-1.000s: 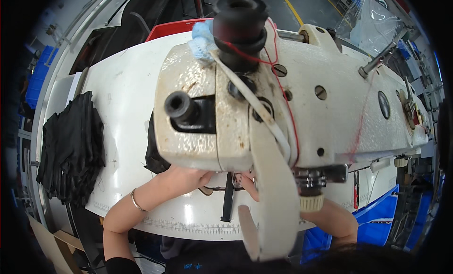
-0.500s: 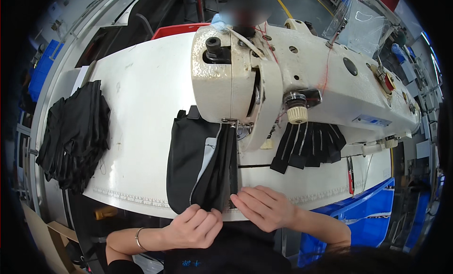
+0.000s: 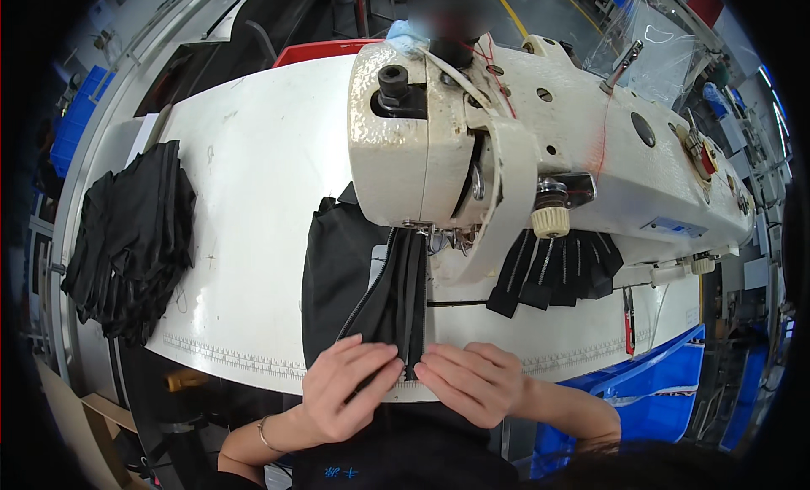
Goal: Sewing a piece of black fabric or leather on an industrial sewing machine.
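Note:
Under the head of the white sewing machine (image 3: 392, 161) lies a black fabric piece (image 3: 333, 275) with a curving zipper along it and a small pale patch. Straight dark strips run down its right side to the front edge of the table. My left hand (image 3: 346, 389) is closed over the lower end of the piece, fingers bent onto the zipper side. My right hand (image 3: 468, 380) is just right of it, fingers together and bent, tips pinching the right edge of the black piece near the table edge. Exactly what lies under both sets of fingertips is partly hidden.
A stack of black fabric pieces (image 3: 126, 237) lies at the left of the white table (image 3: 236, 144). Several black zipper strips (image 3: 548, 279) lie right of the machine, beside red-handled scissors (image 3: 629, 321). Blue bins (image 3: 658, 380) sit below right; a red tray (image 3: 312, 53) is behind.
The head view has pulled back, revealing the black piece. Both hands came down from under the machine head to the front edge; since half a second ago my left fingers have shifted slightly up.

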`<state>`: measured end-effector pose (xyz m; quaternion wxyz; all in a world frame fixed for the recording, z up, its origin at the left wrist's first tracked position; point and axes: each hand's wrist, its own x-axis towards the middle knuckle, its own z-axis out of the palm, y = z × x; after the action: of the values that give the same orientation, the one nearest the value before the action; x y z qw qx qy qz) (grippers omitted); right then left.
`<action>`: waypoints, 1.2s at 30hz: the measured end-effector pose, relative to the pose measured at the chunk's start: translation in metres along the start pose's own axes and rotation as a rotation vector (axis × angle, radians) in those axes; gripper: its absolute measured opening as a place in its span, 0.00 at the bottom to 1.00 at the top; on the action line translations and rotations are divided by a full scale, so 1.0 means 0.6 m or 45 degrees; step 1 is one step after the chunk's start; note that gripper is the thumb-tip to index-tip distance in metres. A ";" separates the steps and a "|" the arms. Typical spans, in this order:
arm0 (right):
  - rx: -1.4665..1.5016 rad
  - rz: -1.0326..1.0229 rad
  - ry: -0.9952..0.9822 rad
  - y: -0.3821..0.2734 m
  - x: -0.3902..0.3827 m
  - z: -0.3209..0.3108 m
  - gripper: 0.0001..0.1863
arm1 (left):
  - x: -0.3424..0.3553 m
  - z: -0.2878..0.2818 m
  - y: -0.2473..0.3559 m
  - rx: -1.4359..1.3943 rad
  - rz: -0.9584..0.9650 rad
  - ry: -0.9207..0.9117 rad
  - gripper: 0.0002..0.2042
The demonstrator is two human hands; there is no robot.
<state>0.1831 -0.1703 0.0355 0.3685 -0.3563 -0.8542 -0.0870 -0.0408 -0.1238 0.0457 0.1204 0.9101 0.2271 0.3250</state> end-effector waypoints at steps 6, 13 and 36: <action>0.044 -0.070 -0.372 -0.002 -0.017 0.000 0.10 | 0.152 -0.094 -0.103 -0.478 -0.895 0.262 0.12; 0.047 -0.009 -0.392 -0.011 -0.026 0.003 0.13 | 0.068 -0.058 -0.039 0.664 0.949 -0.161 0.10; 0.058 0.012 -0.407 -0.011 -0.032 0.000 0.14 | 0.014 0.036 -0.008 0.198 0.370 -0.280 0.13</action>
<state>0.1880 -0.1855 0.0227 0.2361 -0.3611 -0.9021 -0.0081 -0.0226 -0.1169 0.0322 0.0257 0.9699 0.1032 0.2189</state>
